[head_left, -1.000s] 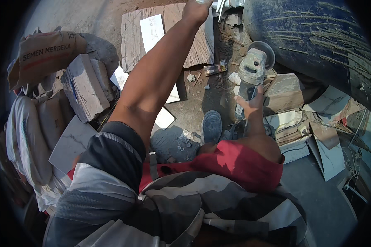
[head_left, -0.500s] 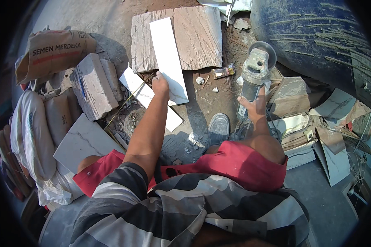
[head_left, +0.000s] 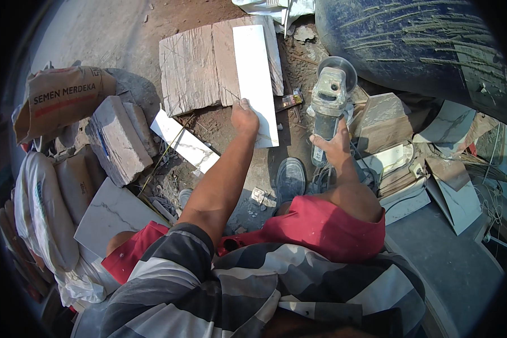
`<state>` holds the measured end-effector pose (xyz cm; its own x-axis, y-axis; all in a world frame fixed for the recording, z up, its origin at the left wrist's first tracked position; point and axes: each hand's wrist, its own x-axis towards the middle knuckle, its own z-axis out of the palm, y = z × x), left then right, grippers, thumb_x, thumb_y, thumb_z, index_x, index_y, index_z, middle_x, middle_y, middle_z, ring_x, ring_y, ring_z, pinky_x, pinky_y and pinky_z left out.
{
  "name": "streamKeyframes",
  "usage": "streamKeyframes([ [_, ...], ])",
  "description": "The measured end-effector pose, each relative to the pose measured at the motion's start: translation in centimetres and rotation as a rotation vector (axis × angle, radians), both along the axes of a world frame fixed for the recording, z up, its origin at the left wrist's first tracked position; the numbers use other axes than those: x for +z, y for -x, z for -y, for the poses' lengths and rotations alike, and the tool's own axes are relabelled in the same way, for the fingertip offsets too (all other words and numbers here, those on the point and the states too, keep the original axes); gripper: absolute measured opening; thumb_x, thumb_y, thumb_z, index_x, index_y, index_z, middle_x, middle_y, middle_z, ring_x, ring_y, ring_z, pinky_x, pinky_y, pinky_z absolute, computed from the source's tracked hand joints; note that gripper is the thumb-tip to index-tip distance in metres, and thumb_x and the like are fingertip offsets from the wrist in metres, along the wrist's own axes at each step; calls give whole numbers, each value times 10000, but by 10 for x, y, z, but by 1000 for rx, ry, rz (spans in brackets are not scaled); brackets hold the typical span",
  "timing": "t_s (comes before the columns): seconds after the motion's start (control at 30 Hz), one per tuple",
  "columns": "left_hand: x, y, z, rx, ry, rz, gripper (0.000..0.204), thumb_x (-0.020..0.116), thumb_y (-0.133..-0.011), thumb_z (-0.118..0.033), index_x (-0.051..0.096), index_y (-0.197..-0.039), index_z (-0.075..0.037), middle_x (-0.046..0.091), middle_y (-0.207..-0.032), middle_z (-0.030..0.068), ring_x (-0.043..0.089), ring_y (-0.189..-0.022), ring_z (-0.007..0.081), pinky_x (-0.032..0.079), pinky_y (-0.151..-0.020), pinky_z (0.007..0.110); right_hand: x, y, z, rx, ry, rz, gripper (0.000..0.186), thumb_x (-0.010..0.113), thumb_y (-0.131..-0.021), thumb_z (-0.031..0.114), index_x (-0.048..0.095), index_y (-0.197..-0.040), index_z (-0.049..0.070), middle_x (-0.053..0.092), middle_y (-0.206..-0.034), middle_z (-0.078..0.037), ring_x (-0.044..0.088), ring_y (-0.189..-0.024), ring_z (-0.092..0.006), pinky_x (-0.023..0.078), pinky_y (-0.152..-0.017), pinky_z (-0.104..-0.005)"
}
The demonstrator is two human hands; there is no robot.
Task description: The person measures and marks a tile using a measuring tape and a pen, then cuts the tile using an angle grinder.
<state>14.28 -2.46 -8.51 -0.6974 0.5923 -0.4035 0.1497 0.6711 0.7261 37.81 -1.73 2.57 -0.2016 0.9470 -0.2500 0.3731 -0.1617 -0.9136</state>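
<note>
My left hand (head_left: 245, 117) grips the near left edge of a long white marble-look tile strip (head_left: 255, 73). The strip's far part lies over grooved, pale brown slabs (head_left: 188, 67). In my right hand (head_left: 335, 141) is a dusty angle grinder (head_left: 330, 96), held by its body with the fingers wrapped round it. Its round disc (head_left: 343, 69) points away from me, to the right of the strip and apart from it. A second white tile strip (head_left: 181, 139) rests on the ground to the left of my left hand.
Tile offcuts and stone blocks (head_left: 384, 121) are piled at the right, below a big dark blue drum (head_left: 411, 45). Stone blocks (head_left: 121, 138), a brown cement bag (head_left: 67, 98) and white sacks (head_left: 45, 197) stand at the left. Rubble (head_left: 262, 197) lies near my shoe (head_left: 291, 177).
My left hand has shifted the tile strip to the right across the slabs and turned it straighter. The grinder stays in my right hand. The whole view has shifted a little.
</note>
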Motion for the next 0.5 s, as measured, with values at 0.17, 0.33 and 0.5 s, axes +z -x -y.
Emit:
streamKeyframes([
  [0.17, -1, -30, -20, -99, 11, 51, 375, 482, -1026, -330, 610, -1059, 21, 667, -1000, 291, 631, -966, 476, 482, -845, 513, 3, -8, -2, 6, 44, -4, 743, 840, -702, 133, 452, -1321, 1, 622, -1189, -140, 597, -1070, -236, 466, -954, -373],
  [0.33, -5, -26, -16, -221, 83, 33, 340, 535, -1006, -312, 626, -1047, 14, 681, -987, 270, 649, -952, 455, 492, -829, 504, 0, -13, -1, -24, 59, 16, 735, 839, -698, 175, 459, -1305, 7, 614, -1187, -155, 601, -1071, -262, 466, -948, -388],
  [0.5, -11, -21, -10, -160, 54, 58, 254, 569, -993, -224, 622, -1046, 19, 685, -972, 254, 661, -923, 416, 498, -810, 469, -6, -7, -1, 12, -68, 13, 742, 819, -712, 112, 452, -1352, 31, 612, -1162, -88, 593, -1046, -198, 453, -961, -357],
])
